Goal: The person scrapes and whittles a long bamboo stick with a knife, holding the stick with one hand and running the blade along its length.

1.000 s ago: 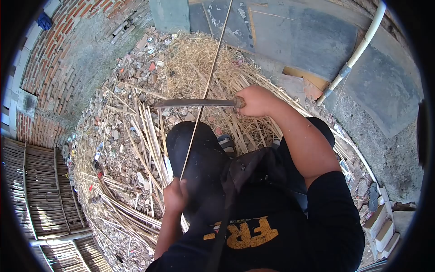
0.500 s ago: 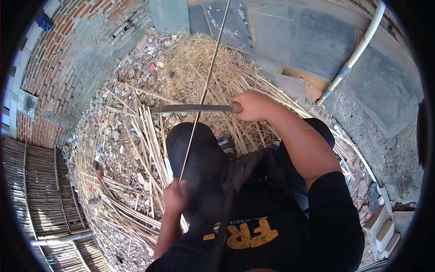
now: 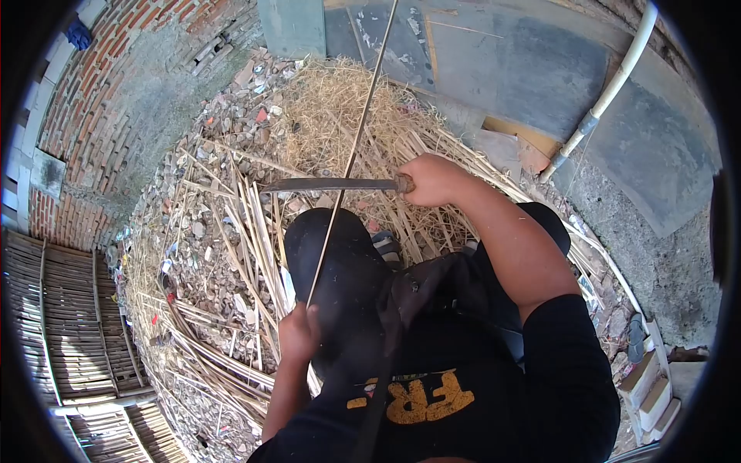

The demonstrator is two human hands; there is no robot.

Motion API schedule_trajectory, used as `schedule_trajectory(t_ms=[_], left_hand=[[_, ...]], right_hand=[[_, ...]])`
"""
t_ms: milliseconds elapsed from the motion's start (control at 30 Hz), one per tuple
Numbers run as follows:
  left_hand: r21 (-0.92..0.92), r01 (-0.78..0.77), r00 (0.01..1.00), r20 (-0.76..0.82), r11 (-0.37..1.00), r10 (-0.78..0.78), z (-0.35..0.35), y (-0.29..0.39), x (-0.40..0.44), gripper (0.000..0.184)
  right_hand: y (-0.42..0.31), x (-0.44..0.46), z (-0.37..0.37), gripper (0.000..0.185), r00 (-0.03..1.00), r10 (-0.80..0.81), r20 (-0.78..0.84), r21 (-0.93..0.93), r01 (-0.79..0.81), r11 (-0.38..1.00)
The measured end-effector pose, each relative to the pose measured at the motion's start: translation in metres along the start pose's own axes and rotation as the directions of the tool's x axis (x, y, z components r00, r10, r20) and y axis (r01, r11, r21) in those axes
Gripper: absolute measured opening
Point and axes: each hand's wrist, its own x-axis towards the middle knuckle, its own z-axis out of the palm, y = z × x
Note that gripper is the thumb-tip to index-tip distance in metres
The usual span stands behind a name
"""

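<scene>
The long, thin, pale-brown strip (image 3: 353, 153), apparently split bamboo, ran diagonally from the person's left knee up past the top edge of view. Its lower end was located in the left hand (image 3: 299, 330), whose fingers were clamped around it beside the thigh. A long, dark metal blade (image 3: 324, 184) with a short brown handle (image 3: 404, 184) lay crosswise to the strip, just beyond the knee. The right hand (image 3: 432, 180) was closed firmly around the handle, arm extended; the blade tip pointed to the person's left. The two members crossed near mid-blade; from where I stood, I could not tell whether the edge was in contact with the strip.

The person sat with black-clad knees (image 3: 332, 243) apart, wearing a black T-shirt with yellow lettering (image 3: 432, 397). A grey sandal (image 3: 386, 245) showed between the knees. Loose pale split strips (image 3: 266, 224) lay to the left, over stony rubble (image 3: 193, 231). A heap of dry, straw-coloured shavings (image 3: 332, 108) lay ahead. Outermost, a red brick wall (image 3: 100, 100) and a slatted bamboo panel (image 3: 69, 316) stood on the left; grey boards (image 3: 540, 69) and a white pipe (image 3: 617, 77) stood on the right.
</scene>
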Motion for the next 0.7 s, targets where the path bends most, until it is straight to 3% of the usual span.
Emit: schedule_trajectory(t_ms=[467, 567, 700], left_hand=[[-0.014, -0.008, 1.0, 0.006, 1.0, 0.008, 0.0, -0.002, 0.001, 0.025], [-0.032, 0.006, 1.0, 0.011, 0.999, -0.006, -0.002, 0.001, 0.001, 0.025], [-0.046, 0.001, 1.0, 0.009, 0.999, 0.0, 0.0, -0.002, 0.001, 0.025]], right_hand=[[-0.002, -0.001, -0.002, 0.031, 1.0, -0.017, 0.001, -0.005, 0.017, 1.0], [-0.007, -0.003, -0.006, 0.032, 0.997, 0.035, 0.073, 0.022, -0.037, 0.999], [0.003, 0.0, 0.004, 0.035, 1.0, -0.021, -0.001, 0.03, 0.021, 0.999]])
